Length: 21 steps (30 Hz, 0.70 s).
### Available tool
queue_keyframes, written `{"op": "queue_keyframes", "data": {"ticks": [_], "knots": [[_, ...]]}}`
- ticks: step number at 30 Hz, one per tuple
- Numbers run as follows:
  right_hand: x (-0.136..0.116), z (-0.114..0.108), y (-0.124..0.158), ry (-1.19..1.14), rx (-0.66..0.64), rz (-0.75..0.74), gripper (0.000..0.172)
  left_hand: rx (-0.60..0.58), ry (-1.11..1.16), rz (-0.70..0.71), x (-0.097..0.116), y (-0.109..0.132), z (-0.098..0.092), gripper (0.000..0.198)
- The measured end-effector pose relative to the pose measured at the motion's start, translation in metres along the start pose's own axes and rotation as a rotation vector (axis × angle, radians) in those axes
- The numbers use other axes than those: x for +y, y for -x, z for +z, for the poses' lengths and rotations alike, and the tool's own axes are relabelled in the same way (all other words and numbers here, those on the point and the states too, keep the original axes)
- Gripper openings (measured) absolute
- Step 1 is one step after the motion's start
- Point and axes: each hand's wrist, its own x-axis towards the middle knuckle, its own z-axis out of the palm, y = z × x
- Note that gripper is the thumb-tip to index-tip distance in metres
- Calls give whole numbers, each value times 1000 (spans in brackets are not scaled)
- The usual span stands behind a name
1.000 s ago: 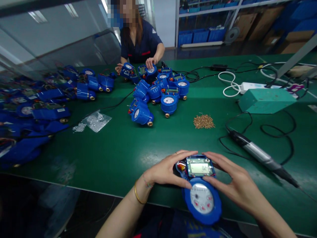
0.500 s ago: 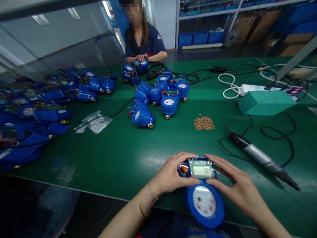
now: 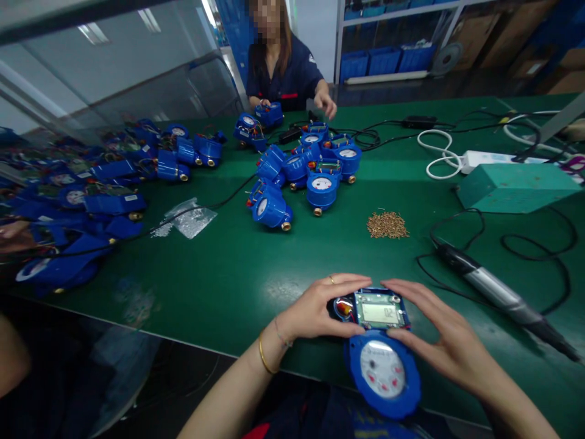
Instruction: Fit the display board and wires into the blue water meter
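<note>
A blue meter (image 3: 386, 375) with a round white dial lies at the table's near edge, its dial end toward me. Its upper box holds a green circuit board with a lit display (image 3: 380, 313), and red and yellow wires show in a round pocket at the left. My left hand (image 3: 322, 308) grips the box from the left, thumb below and fingers along the top edge. From the right, my right hand (image 3: 439, 326) grips the same box, thumb near the dial. A pile of small brass screws (image 3: 387, 225) lies beyond my hands.
Several blue meters (image 3: 321, 190) stand mid-table, and many more (image 3: 114, 174) crowd the left. An electric screwdriver (image 3: 503, 299) and a green box (image 3: 518, 188) are at right. A co-worker's hand (image 3: 325, 102) reaches out at the far side. A plastic bag (image 3: 194, 219) lies left.
The view has shifted, so the table things sit further right or left in frame. The co-worker across has lifted one hand off a meter and stretched it sideways. My hands keep their grip.
</note>
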Motion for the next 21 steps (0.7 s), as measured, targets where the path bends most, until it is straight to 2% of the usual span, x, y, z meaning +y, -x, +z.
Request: {"op": "queue_keyframes", "data": {"ticks": [5, 11, 15, 21], "knots": [[4, 2, 1, -88, -10, 19, 46, -26, -170, 4, 6, -3, -1, 71], [9, -3, 2, -37, -52, -6, 50, -108, -266, 19, 10, -11, -3, 64], [10, -1, 1, -134, 15, -3, 48, -96, -238, 21, 10, -9, -3, 71], [10, 9, 3, -389, 111, 133, 46, -73, -150, -45, 11, -8, -1, 70]]}}
